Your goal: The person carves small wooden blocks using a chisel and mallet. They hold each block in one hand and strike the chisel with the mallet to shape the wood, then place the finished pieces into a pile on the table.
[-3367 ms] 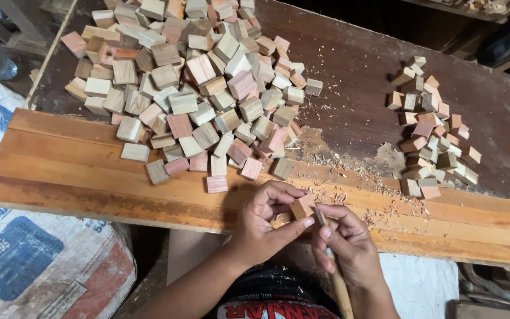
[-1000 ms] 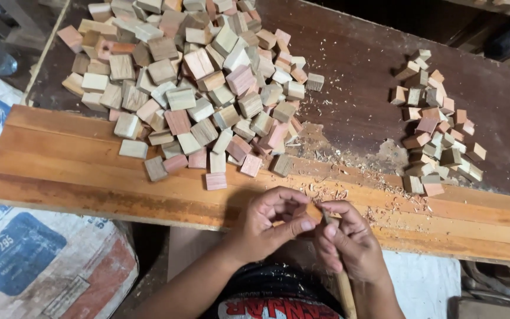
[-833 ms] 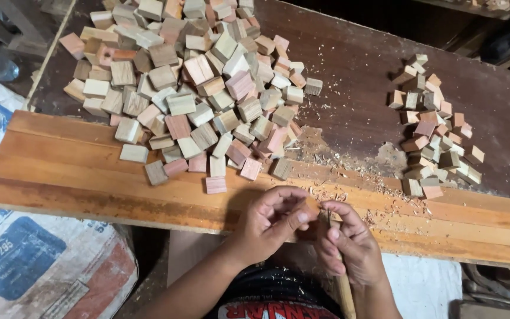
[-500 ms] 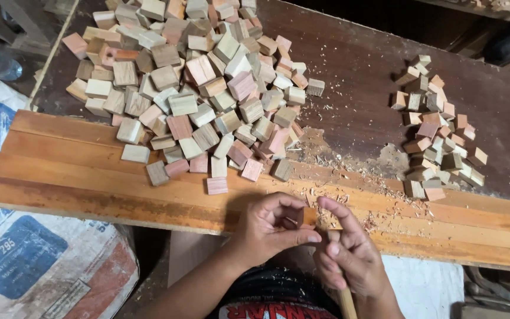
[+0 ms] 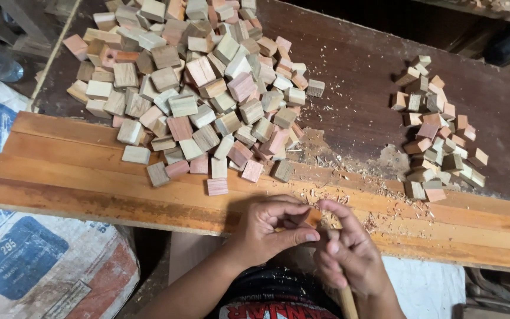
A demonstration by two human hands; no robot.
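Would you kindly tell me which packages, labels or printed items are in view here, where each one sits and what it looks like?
Woven plastic sack: bottom left, below the orange wooden plank; bulging, white with blue and red printed panels.
Dark shirt: bottom centre, between the person's forearms; black with a red-and-white printed band.
No signs or screens show.

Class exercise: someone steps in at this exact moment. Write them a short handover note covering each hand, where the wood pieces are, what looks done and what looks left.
Left hand: closed around a small wooden block, at the near edge of the plank.
Right hand: gripping a wooden-handled tool; its tip is hidden behind the fingers.
Large pile of blocks: far left on the bench.
Smaller pile: far right.
Shavings: scattered between the hands and the piles.
Done: apparently the smaller pile.
Left: apparently the large pile.
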